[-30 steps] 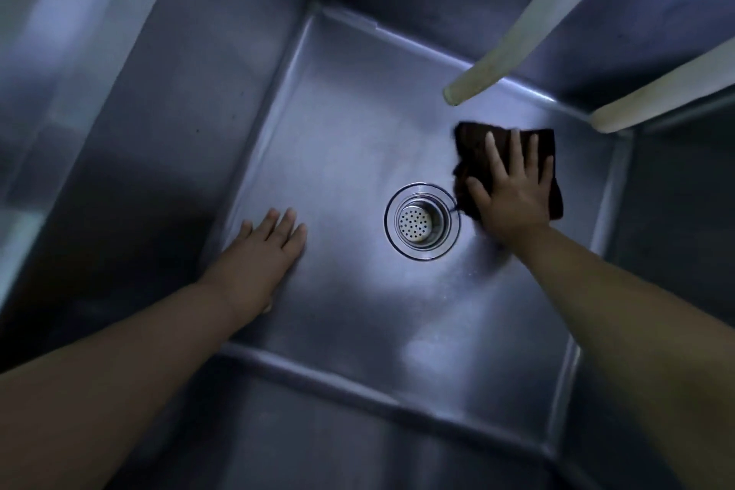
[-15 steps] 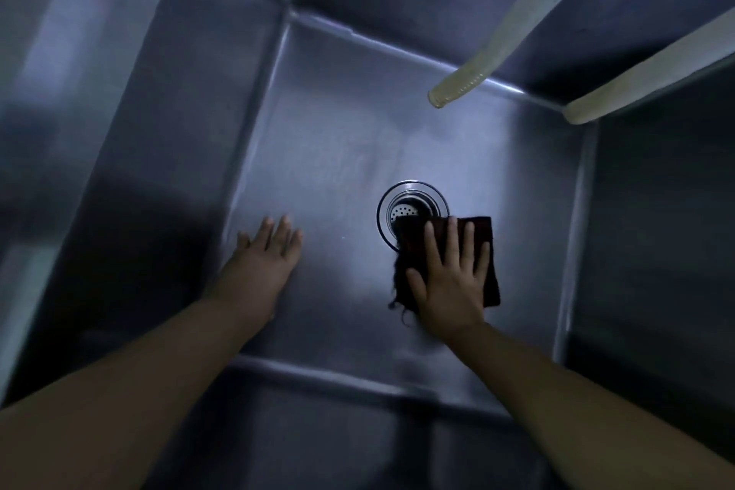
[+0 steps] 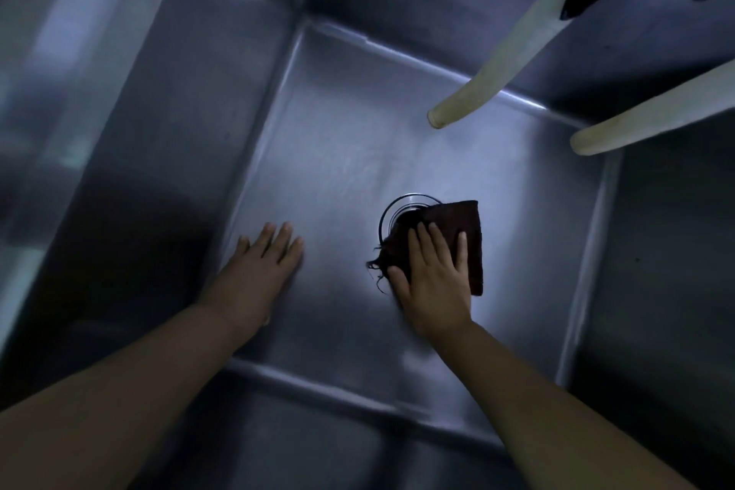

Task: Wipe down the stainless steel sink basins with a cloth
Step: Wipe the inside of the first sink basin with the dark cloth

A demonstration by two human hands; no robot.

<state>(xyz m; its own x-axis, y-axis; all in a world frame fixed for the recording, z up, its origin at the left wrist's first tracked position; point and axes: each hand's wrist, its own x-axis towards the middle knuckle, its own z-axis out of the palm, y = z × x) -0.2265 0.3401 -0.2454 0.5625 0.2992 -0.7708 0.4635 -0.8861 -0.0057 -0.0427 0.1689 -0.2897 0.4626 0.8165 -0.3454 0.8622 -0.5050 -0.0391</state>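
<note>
I look down into a deep stainless steel sink basin in dim light. A dark brown cloth lies flat on the basin floor and covers most of the round drain. My right hand presses flat on the cloth with the fingers spread. My left hand rests palm down on the bare basin floor near the left wall, holding nothing.
Two pale hoses hang into the basin from the upper right: one hose ends above the far floor, the other hose ends near the right wall. Steep steel walls surround the floor on all sides.
My right hand has dragged the cloth from the far right of the floor toward me and left, onto the drain. My left hand has stayed in place.
</note>
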